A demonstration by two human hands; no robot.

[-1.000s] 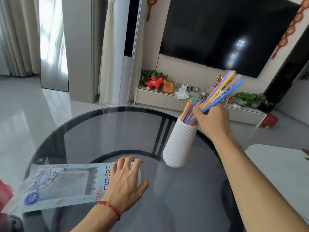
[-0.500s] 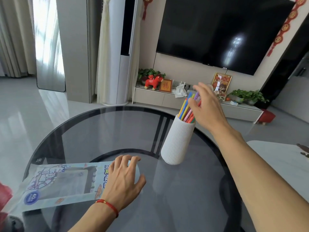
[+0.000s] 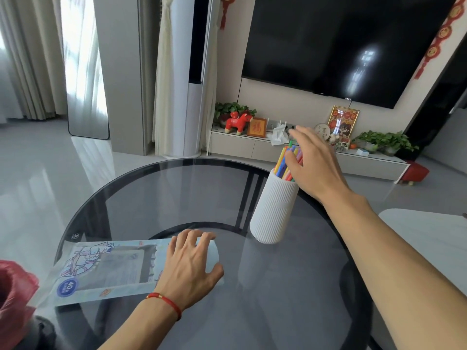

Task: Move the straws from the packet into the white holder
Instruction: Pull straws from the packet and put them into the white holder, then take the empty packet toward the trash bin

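Observation:
A white ribbed holder [image 3: 274,205] stands upright on the round dark glass table [image 3: 177,188], with a bunch of coloured straws [image 3: 284,162] sticking out of its mouth. My right hand [image 3: 316,165] hovers over the straw tops with fingers spread and relaxed, partly hiding them. The flat printed straw packet [image 3: 101,269] lies at the table's front left. My left hand [image 3: 189,263] rests on the packet's right end, fingers bent loosely over it; a red cord circles that wrist.
A red plastic bag [image 3: 12,294] sits at the far left edge. A pale surface [image 3: 429,231] shows at the right beyond my right arm. Behind the table are a TV console with ornaments and plants, and a wall TV.
My right hand has let go of the straws; they dropped deeper into the holder, and the hand has opened above them. The left hand stays on the packet.

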